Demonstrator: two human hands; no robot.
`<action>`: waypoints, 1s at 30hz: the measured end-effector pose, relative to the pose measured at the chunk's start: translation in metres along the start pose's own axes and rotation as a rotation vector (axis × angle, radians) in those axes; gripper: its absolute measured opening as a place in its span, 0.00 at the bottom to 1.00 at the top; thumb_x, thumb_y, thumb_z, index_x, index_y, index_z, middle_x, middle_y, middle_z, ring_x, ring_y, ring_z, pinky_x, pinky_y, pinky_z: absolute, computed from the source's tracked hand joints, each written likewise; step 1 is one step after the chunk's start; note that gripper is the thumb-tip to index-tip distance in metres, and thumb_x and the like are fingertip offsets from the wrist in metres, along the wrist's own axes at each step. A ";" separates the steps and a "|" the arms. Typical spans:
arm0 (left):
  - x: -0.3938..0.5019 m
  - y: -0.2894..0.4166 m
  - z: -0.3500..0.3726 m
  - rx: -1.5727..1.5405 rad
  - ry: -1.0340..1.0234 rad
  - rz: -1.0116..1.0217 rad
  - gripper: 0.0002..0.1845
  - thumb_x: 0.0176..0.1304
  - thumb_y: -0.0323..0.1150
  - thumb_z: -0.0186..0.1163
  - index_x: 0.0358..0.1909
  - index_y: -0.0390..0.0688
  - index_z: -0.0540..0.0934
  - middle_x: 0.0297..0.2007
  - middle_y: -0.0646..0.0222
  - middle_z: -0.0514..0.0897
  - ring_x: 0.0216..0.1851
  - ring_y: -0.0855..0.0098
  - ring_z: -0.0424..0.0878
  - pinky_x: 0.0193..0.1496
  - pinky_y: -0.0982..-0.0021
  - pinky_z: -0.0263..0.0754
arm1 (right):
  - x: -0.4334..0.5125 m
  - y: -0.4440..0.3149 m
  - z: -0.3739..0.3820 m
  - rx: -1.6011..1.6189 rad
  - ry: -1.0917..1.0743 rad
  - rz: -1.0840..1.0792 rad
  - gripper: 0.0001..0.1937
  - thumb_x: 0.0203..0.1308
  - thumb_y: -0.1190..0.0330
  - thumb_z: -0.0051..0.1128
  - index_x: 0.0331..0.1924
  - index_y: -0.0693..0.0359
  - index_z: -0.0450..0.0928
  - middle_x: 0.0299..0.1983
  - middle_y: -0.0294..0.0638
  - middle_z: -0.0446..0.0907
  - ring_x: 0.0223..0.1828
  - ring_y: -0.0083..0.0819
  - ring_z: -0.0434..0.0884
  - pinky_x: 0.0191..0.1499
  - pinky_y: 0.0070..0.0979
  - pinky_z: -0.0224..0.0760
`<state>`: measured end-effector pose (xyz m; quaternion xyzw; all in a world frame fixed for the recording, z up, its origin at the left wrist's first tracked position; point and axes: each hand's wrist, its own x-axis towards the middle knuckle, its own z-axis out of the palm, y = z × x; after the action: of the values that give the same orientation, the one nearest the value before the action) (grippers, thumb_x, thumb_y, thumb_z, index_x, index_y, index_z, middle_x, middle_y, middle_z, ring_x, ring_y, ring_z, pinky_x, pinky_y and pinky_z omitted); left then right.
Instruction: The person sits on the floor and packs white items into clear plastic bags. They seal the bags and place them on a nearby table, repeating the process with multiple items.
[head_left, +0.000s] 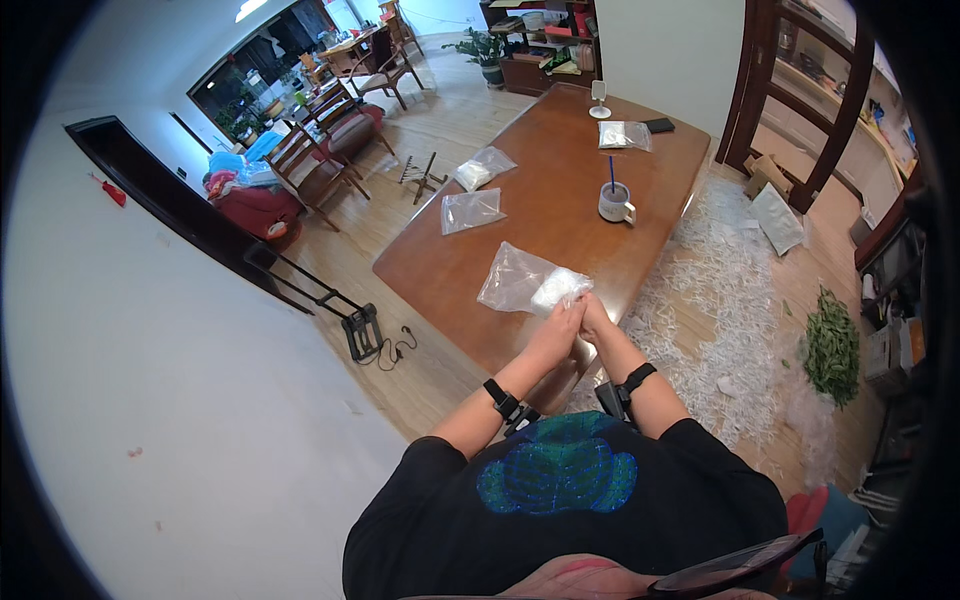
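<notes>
My left hand (558, 331) and my right hand (594, 314) meet at the near end of a clear plastic bag (510, 279), gripping it close to the table's near edge. A white bundle (559, 288) fills the end by my hands, while the flat, unfilled part spreads away to the left. My fingertips are partly hidden. Beyond, an empty-looking clear bag (472, 211) lies flat on the wooden table (544, 202). Past it is a second bag with white contents (474, 174), and a third filled bag (615, 134) rests at the far right.
A mug (615, 202) with a blue stick stands near the table's right edge. Farther back are a small white stand (599, 101) and a dark flat object (661, 125). Shredded paper (731, 330) covers the floor at right, beside green leaves (831, 346). A folding luggage cart (361, 330) stands left.
</notes>
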<state>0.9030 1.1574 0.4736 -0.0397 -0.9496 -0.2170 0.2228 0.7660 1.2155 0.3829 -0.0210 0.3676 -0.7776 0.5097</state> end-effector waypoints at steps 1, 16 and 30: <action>0.001 0.001 -0.002 -0.009 0.002 -0.129 0.28 0.57 0.25 0.52 0.63 0.40 0.69 0.50 0.52 0.78 0.50 0.50 0.76 0.45 0.53 0.76 | 0.002 0.003 0.003 0.105 0.077 -0.034 0.08 0.62 0.79 0.50 0.45 0.66 0.75 0.38 0.39 0.81 0.40 0.33 0.83 0.42 0.31 0.79; 0.029 0.001 -0.012 0.089 0.060 -0.197 0.30 0.60 0.26 0.53 0.67 0.47 0.68 0.35 0.58 0.80 0.39 0.54 0.79 0.40 0.55 0.75 | 0.004 0.007 0.013 -1.148 -0.089 -0.764 0.09 0.66 0.69 0.54 0.46 0.63 0.75 0.42 0.40 0.81 0.43 0.27 0.79 0.47 0.28 0.73; 0.003 0.010 -0.008 -0.227 -0.062 -0.137 0.24 0.62 0.26 0.53 0.62 0.46 0.72 0.42 0.52 0.81 0.45 0.49 0.80 0.47 0.56 0.75 | 0.027 0.003 0.018 -0.474 0.199 -0.221 0.11 0.67 0.70 0.56 0.50 0.65 0.76 0.36 0.38 0.81 0.32 0.29 0.80 0.35 0.30 0.76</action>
<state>0.9050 1.1629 0.4850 -0.0065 -0.9259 -0.3363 0.1720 0.7630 1.1830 0.3847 -0.1032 0.5831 -0.7189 0.3641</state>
